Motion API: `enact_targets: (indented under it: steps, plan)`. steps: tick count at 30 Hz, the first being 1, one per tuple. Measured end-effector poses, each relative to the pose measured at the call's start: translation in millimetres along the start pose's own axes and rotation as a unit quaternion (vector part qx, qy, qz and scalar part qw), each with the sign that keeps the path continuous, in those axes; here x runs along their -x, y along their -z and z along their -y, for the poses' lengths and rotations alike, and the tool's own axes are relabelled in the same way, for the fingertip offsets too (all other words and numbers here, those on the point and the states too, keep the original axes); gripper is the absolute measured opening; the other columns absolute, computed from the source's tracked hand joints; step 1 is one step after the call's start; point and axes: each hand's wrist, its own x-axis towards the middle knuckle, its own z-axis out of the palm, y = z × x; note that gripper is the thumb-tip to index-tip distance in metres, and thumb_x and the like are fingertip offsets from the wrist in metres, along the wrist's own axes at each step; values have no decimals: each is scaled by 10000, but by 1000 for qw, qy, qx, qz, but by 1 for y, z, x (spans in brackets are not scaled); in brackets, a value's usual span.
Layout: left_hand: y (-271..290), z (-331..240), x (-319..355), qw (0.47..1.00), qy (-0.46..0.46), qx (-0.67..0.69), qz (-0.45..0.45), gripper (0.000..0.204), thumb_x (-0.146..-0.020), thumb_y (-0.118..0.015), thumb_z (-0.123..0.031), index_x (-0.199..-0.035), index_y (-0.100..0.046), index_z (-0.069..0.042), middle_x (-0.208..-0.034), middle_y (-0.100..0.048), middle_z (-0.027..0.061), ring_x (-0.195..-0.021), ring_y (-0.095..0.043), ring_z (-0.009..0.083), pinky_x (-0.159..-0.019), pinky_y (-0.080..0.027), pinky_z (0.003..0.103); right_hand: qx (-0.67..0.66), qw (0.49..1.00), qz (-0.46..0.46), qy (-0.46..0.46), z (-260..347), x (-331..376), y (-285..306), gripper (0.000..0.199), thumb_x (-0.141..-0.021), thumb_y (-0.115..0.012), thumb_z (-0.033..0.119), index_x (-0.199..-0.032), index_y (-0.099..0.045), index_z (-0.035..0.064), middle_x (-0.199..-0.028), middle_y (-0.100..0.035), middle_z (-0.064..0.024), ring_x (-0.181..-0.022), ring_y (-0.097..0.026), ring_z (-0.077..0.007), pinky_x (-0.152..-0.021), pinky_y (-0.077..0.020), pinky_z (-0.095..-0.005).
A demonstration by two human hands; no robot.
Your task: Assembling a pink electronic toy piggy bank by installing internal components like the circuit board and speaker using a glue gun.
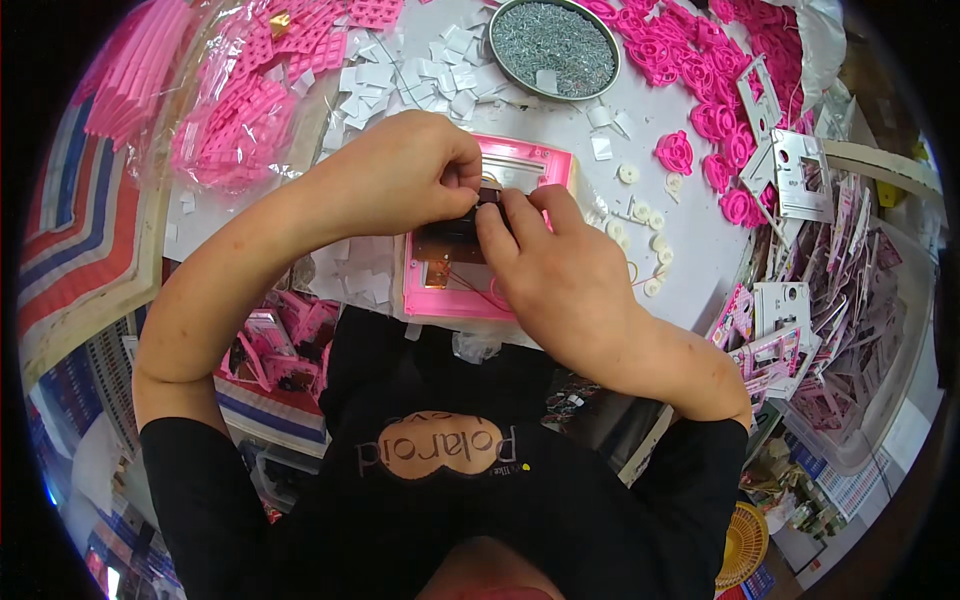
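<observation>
Both hands are pressed together over a pink plastic housing (452, 292) lying on the white table (700, 230) at its near edge. A small dark part (488, 197) is pinched by the left hand (400, 175); it is steadied by the right hand (560, 270) fingertips. A round tray of metal screws (553, 45) stands beyond, pink gear-shaped parts (700, 90) alongside.

A white worktable (690, 235) carries everything. Near its front edge lies a flat pink plastic frame (455, 285). Behind that frame stands a round metal dish of small silvery screws (553, 45), with white paper squares (400, 75) scattered to the dish's left. Right of the frame lie small white plastic discs (655, 245), then pink flower-shaped pieces (715, 115).
</observation>
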Motion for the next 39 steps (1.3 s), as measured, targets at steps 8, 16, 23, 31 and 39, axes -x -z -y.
enact_targets:
  steps: [8, 16, 23, 31, 39]
  plan:
    - [24, 9, -16, 994, -79, -68, -43, 199, -867, -678, -191, -889, -701, 6, -777, -679, 164, -705, -657, 293, -671, -509, 399, -121, 976, -180, 3, -58, -11, 50, 472, -803, -731, 21, -1243, -573, -45, -1205, -649, -171, -1008, -649, -309, -825, -560, -366]
    - [16, 49, -179, 905, -73, -390, -153, 174, -816, -615, -171, -820, -736, -46, -871, -722, 201, -837, -703, 372, -751, -525, 528, -573, 691, -440, 10, -156, -55, 67, 446, -942, -662, 107, -1326, -490, -40, -1053, -660, -172, -877, -659, -241, -802, -556, -387]
    - [15, 25, -161, 892, -172, -387, -158, 174, -838, -611, -216, -830, -719, -79, -832, -710, 141, -848, -700, 320, -842, -472, 526, -594, 736, -313, -87, -139, -46, 63, 435, -925, -682, 128, -1285, -522, -58, -863, -650, -110, -762, -640, -181, -682, -521, -308]
    - [13, 25, -177, 887, -76, -423, -170, 228, -876, -575, -240, -877, -732, -75, -884, -731, 161, -797, -706, 326, -818, -497, 512, -660, 701, -248, -110, -110, -49, 67, 467, -874, -730, 93, -1275, -534, -45, -850, -626, -60, -773, -625, -148, -706, -491, -288]
    - [10, -3, -100, 916, -213, -145, -306, 194, -906, -663, -206, -940, -713, -21, -831, -692, 152, -749, -666, 319, -691, -519, 418, -641, 736, -204, -79, -99, -10, 68, 533, -928, -645, 126, -1389, -428, -29, -1068, -667, -226, -970, -681, -324, -900, -571, -513]
